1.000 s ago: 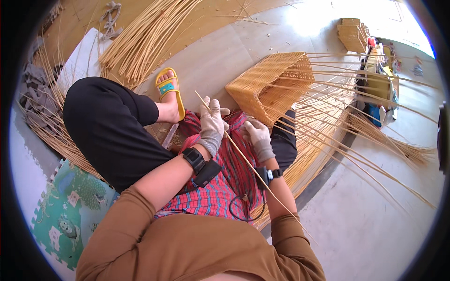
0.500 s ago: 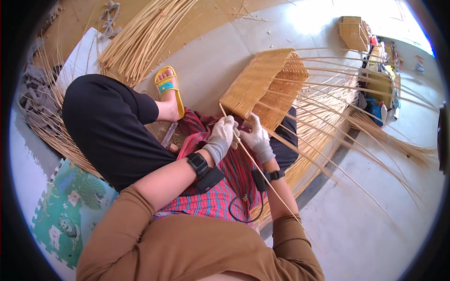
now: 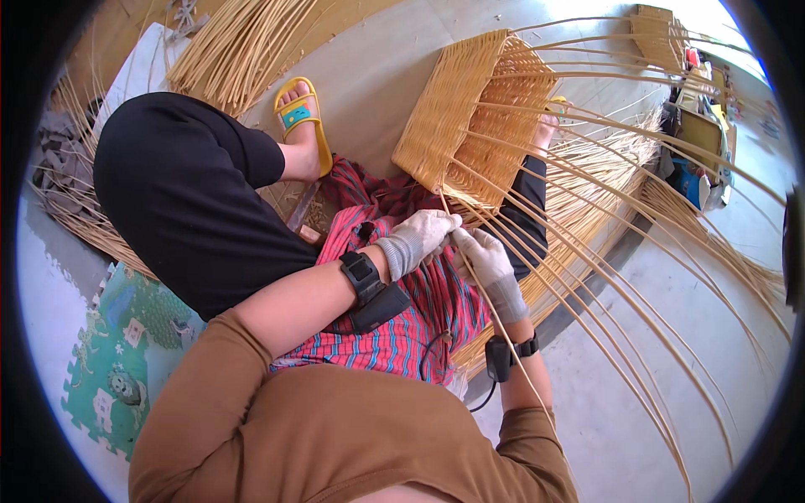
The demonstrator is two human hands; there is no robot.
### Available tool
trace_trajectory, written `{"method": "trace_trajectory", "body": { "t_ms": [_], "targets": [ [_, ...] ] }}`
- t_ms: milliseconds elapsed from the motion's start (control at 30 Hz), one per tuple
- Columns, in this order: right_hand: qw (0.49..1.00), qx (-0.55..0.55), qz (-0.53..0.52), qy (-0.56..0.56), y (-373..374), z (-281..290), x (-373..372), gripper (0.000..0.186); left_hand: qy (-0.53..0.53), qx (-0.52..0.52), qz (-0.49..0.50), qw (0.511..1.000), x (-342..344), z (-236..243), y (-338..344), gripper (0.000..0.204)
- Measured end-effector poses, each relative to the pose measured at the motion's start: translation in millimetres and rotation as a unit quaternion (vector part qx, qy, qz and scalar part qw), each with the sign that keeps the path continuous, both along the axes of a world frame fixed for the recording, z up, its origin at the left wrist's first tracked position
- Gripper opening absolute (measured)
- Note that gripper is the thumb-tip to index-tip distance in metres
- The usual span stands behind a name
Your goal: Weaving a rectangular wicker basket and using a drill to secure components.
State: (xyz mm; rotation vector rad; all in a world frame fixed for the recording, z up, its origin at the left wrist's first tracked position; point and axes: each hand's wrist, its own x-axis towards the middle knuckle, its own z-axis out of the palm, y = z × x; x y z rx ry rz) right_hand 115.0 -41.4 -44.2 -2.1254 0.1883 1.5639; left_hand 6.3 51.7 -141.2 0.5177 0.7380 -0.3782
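A half-woven rattan basket [image 3: 453,109] lies tilted on its side in front of my legs, its long loose stakes [image 3: 625,251] fanning out to the right. From its near corner a thin cane strand [image 3: 501,323] runs down between my hands and on past my right forearm. My left hand [image 3: 419,241], in a pale knit glove, is closed in a pinch on that strand just below the corner. Close beside it my right hand [image 3: 486,258], gloved too, pinches the same strand; the two hands' fingertips nearly meet. Some fingers are hidden behind the gloves.
Bundles of cane lie on the floor at the upper left [image 3: 239,50] and under my right leg [image 3: 595,180]. A striped cloth [image 3: 369,323] covers my lap. A blade-like tool [image 3: 303,206] rests near my foot. Another basket [image 3: 656,38] and clutter stand at the far right.
The basket has shifted up and away, its stakes swinging with it. Both hands have moved slightly right and closer together on the strand; the right hand's fingers have closed into a pinch.
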Motion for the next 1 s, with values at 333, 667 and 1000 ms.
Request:
{"method": "trace_trajectory", "body": {
  "t_ms": [333,667,1000],
  "targets": [
    [0.977,-0.029,-0.156,0.144,3,-8,7,0.03,0.039,-0.05,0.077,0.995,5,-2,6,0.033],
    [0.949,0.013,-0.267,0.165,43,-22,-6,0.028,0.109,-0.161,0.19,0.962,16,-17,-4,0.031],
    [0.95,-0.06,-0.29,0.102,60,-20,-11,0.032,0.092,-0.205,0.193,0.955,15,-19,-6,0.03]
  ]
}}
